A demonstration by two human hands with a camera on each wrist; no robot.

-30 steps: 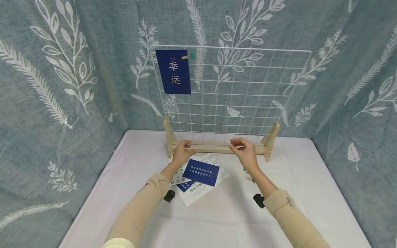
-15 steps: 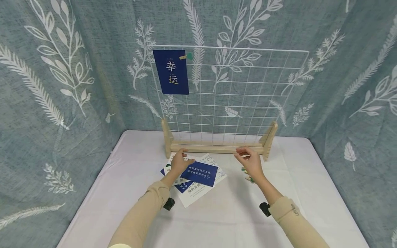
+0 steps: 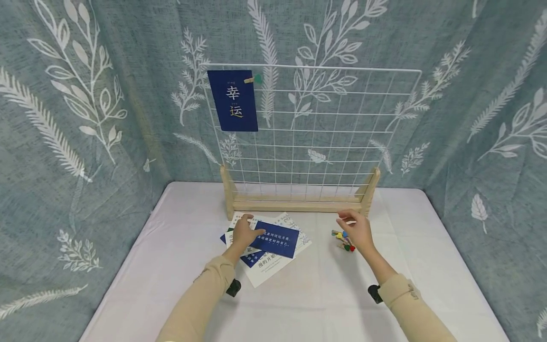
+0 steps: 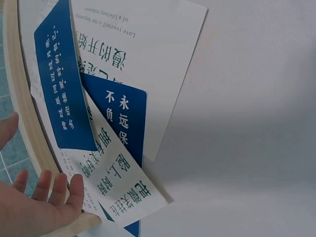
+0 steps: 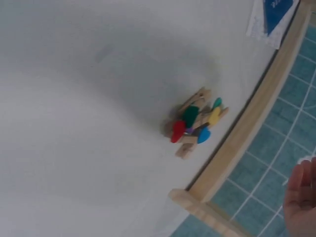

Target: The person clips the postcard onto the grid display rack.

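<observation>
My left hand [image 3: 244, 234] hovers over a pile of printed cards, thumb apart from the fingers, with nothing held. Its thumb overlaps the edge of the top blue card [image 3: 278, 240] in the head view; in the left wrist view the hand is apart from that blue card [image 4: 61, 84]. Beneath lie a white card [image 3: 267, 268] and other blue and white cards, partly covered. My right hand [image 3: 358, 229], loosely bent and holding nothing, is above and beside a small heap of wooden clothespins [image 5: 192, 121] with coloured hearts.
A white wire grid [image 3: 316, 128] stands in a wooden base [image 3: 295, 206] at the back of the white-covered table [image 3: 299, 308]. A blue card [image 3: 234, 102] hangs at its upper left by a clothespin [image 3: 249, 80]. Patterned curtains [image 3: 141, 95] surround the table.
My left hand has moved down and a little left over the cards. My right hand has moved right and down from the grid's base toward the clothespins, leaving more of them visible.
</observation>
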